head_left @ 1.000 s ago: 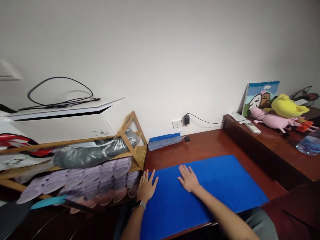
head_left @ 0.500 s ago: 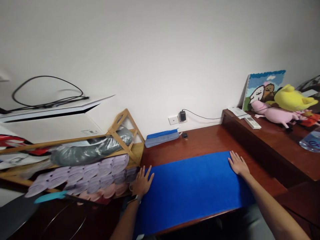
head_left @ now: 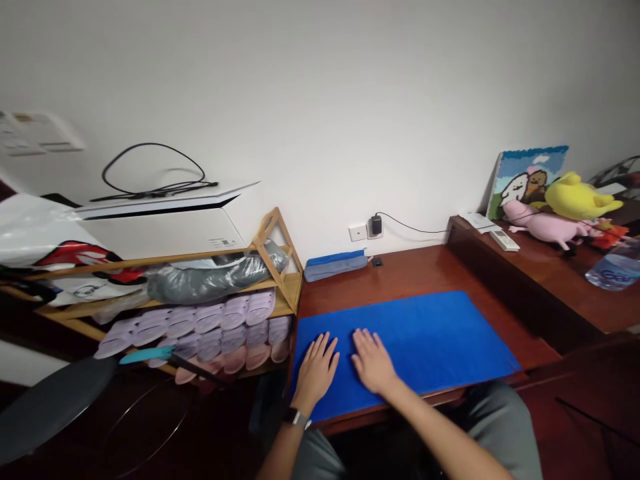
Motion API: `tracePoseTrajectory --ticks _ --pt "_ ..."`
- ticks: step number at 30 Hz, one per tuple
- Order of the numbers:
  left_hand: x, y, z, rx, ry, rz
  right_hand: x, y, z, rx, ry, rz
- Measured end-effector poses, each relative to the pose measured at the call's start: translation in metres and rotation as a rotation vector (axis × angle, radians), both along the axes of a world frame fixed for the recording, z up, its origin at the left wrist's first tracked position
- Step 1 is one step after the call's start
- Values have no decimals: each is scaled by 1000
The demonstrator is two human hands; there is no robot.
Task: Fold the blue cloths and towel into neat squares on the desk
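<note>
A blue cloth (head_left: 435, 337) is spread flat over the front of the reddish-brown wooden desk (head_left: 410, 272). On its left part rests my left hand (head_left: 317, 371), palm down with the fingers stretched out; a watch (head_left: 297, 417) is on that wrist. My right hand (head_left: 373, 360) also lies flat on the cloth, a short way to the right of the left one, fingers extended. Neither hand grips anything. At the back of the desk, against the wall, a folded blue and grey cloth (head_left: 336, 265) lies apart from both hands.
Left of the desk stands a wooden rack (head_left: 293, 287) with rows of slippers (head_left: 235, 312) and a white box (head_left: 165, 233) on top. On the raised right side are plush toys (head_left: 545, 223), a remote control (head_left: 504, 241) and a water bottle (head_left: 615, 270). A charger (head_left: 377, 224) is plugged into the wall.
My right hand has moved left across the cloth from its right edge, close to my left hand. My left hand has come inward from the left edge. The view has shifted slightly left.
</note>
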State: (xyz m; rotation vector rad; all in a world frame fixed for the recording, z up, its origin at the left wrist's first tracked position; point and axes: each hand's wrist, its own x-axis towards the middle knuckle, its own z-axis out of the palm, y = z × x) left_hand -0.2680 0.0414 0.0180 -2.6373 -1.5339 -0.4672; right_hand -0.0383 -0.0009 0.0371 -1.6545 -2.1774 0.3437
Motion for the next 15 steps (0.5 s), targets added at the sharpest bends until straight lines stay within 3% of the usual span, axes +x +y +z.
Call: tracePoseTrajectory --ticks 3,6,9,15 --pt "-14 -22 -19 -43 27 44 -55 -11 -6 -66 49 77" --pt "-25 -27 -28 -87 38 77 -42 -14 -10 -101 31 45" --pt "-28 -25 -27 -93 33 85 31 -17 -13 -140 -48 -86" --pt "-29 -19 -29 -69 17 77 261 -63 -34 -200 -250 -597"
